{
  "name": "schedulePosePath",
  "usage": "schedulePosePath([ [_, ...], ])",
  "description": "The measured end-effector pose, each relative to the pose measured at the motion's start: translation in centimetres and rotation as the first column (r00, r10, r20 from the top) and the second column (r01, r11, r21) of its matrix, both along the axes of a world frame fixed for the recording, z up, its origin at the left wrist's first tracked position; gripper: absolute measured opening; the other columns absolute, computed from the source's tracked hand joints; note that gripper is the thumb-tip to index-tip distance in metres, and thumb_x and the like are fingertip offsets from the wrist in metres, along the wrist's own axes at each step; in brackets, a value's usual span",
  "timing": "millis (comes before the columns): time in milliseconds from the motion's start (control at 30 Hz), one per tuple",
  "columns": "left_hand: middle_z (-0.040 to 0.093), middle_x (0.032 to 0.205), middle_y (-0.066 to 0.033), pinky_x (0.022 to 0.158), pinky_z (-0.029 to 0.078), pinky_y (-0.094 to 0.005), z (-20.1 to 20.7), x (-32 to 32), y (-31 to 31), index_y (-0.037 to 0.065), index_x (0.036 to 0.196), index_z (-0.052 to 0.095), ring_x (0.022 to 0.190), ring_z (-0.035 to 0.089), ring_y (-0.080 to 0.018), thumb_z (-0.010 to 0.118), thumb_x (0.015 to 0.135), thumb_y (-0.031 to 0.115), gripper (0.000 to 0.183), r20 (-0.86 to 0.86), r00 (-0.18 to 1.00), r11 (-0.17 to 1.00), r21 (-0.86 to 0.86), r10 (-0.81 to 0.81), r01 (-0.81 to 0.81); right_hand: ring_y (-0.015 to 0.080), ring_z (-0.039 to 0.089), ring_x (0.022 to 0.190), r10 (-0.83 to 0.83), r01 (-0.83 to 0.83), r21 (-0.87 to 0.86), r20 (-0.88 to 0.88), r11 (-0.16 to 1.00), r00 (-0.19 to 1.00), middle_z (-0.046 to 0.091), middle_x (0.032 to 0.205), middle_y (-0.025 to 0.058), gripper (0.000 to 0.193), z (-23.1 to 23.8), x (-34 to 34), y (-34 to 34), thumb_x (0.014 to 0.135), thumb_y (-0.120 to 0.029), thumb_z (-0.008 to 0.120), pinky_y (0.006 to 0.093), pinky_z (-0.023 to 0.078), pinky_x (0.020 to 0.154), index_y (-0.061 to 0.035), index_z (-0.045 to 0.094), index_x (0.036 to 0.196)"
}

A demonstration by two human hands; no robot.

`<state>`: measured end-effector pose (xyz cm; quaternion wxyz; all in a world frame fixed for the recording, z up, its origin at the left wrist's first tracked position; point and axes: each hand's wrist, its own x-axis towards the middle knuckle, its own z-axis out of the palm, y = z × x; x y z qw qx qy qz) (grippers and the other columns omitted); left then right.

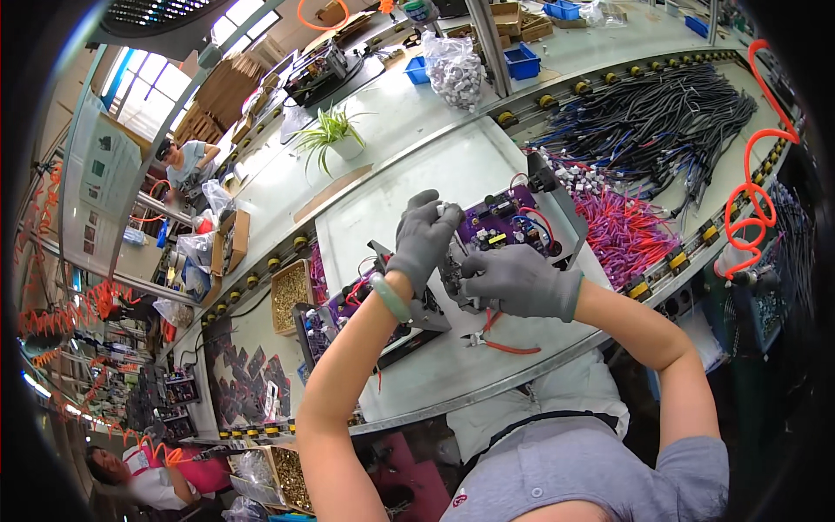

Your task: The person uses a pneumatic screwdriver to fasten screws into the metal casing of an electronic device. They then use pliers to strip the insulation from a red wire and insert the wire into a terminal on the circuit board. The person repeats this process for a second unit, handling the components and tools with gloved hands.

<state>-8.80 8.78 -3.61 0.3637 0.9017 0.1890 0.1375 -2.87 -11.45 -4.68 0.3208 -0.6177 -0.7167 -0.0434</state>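
Observation:
Both hands wear grey gloves and work close together over the bench. My left hand (426, 233) has its fingers closed, with a small white piece (444, 209) showing at the fingertips. My right hand (520, 282) is closed beside a dark speckled part (451, 268) that lies between the hands; its grip is hidden. Just beyond is a purple circuit board (499, 221) with red and blue wires, set in a dark metal housing (565, 222). A second housing with purple boards (326, 324) sits partly behind my left forearm. Cutting pliers with orange-red handles (509, 346) lie nearest my right hand.
Purple-red wire leads (626, 230) and black cables (661, 122) are heaped to the right. A coiled orange hose (752, 196) hangs there. At left are a box of small brass-coloured parts (291, 296) and flat dark plates (248, 383). A potted plant (346, 143) stands farther back.

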Motion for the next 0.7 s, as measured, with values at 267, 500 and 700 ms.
schedulePosePath([
  [267, 0.057, 0.125, -0.0201, 0.09, 0.048, -0.0365, 0.2, 0.8, -2.6, -0.001, 0.091, 0.072, 0.102, 0.062, -0.0333, 0.06, 0.088, 0.03, 0.033, 0.069, 0.98, 0.982, -0.033, 0.187, -0.185, 0.0264, 0.064, 0.086, 0.118, -0.119, -0.122, -0.012, 0.985, 0.993, 0.064, 0.099, 0.0051, 0.022, 0.6, 1.1, -1.0, 0.075, -0.017, 0.073, 0.0394, 0.052, 0.069, -0.0176, 0.071, 0.096],
  [500, 0.054, 0.127, -0.0125, 0.088, 0.047, -0.0319, -1.4, 0.7, -1.6, -0.002, 0.092, 0.072, 0.101, 0.059, -0.0234, 0.061, 0.089, 0.027, 0.031, 0.095, 0.976, 0.974, -0.142, 0.194, -0.179, 0.024, 0.062, 0.079, -0.212, 0.235, -0.134, 0.164, 0.963, 0.963, 0.061, 0.085, 0.0046, 0.015, 0.6, 1.7, 0.7, 0.069, -0.02, 0.074, 0.038, 0.047, 0.068, -0.0111, 0.065, 0.076],
  [700, 0.056, 0.125, -0.0061, 0.087, 0.048, -0.029, -2.1, 0.8, -1.0, -0.002, 0.093, 0.072, 0.099, 0.06, -0.0155, 0.06, 0.094, 0.024, 0.029, 0.059, 0.978, 0.914, -0.371, 0.2, -0.164, 0.0232, 0.064, 0.086, -0.186, 0.217, -0.312, 0.128, 0.925, 0.974, 0.063, 0.085, 0.0026, 0.009, 0.9, 1.0, 1.6, 0.074, -0.02, 0.072, 0.0393, 0.048, 0.072, -0.0138, 0.069, 0.079],
])
